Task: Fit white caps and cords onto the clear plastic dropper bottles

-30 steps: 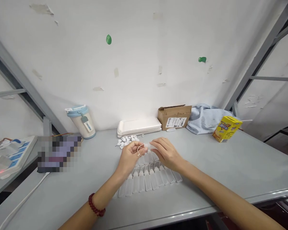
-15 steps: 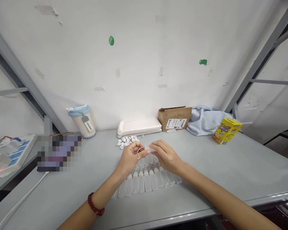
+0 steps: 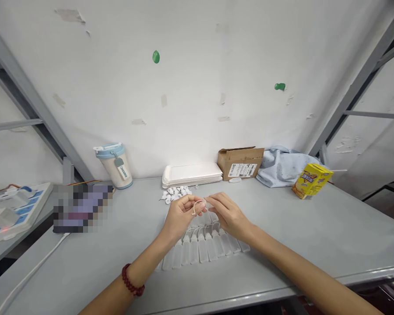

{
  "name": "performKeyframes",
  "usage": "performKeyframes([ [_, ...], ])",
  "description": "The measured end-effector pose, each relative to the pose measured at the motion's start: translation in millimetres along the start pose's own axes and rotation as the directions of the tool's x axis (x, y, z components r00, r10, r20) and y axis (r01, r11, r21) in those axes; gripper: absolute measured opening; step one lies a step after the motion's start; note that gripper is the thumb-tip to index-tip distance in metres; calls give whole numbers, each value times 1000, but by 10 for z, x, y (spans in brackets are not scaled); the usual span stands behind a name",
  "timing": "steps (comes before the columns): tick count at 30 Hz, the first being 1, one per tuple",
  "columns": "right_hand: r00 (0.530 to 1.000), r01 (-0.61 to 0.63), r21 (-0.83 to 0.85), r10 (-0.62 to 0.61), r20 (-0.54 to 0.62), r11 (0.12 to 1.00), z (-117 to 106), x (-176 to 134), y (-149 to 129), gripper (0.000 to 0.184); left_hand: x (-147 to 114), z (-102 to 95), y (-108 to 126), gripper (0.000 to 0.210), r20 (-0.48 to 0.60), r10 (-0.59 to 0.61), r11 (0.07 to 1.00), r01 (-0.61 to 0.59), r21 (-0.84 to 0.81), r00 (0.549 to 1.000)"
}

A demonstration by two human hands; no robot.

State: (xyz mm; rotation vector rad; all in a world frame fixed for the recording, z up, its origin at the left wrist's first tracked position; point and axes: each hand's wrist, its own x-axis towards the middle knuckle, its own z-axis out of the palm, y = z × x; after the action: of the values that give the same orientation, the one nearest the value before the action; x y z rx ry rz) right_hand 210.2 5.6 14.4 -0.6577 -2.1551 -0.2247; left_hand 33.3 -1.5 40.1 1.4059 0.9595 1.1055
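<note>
My left hand [image 3: 181, 217] is closed in a pinch on a thin white cord [image 3: 194, 209], which curves in a loop over its thumb. My right hand [image 3: 230, 214] meets it from the right, fingers bent together at the same spot; whatever is between the fingertips is too small and covered to make out. Under both hands lie rows of flat translucent plastic pieces with narrow necks [image 3: 202, 249], several with white cords at their tops. My hands hide part of the back row. Just beyond my left hand is a pile of small white caps [image 3: 174, 192].
A stack of white trays [image 3: 192, 173], a cardboard box [image 3: 241, 164] and a light blue cloth [image 3: 279, 164] line the wall. A yellow carton [image 3: 310, 181] stands right. Left are a tumbler [image 3: 114, 166], a blurred phone-like object [image 3: 85, 209], its cable [image 3: 34, 273] and a power strip [image 3: 22, 214].
The fingertips of my two hands have come closer together, and the cord loop has shifted slightly right, over my left thumb. The view has moved a little; the pieces on the table lie unchanged.
</note>
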Motion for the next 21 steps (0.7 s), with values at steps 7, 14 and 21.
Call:
performKeyframes([
  [7,1000,-10,38,10,-5,999,37,-26,1,46,17,6,-45,21,-51,27,999,-26,25,998],
  [14,999,-48,137,47,13,989,20,-17,-29,52,14,3,-33,18,-32,79,994,-76,82,996],
  [21,997,-71,166,71,3,984,68,-36,-49,48,27,2,-38,19,-76,14,999,-10,48,997],
])
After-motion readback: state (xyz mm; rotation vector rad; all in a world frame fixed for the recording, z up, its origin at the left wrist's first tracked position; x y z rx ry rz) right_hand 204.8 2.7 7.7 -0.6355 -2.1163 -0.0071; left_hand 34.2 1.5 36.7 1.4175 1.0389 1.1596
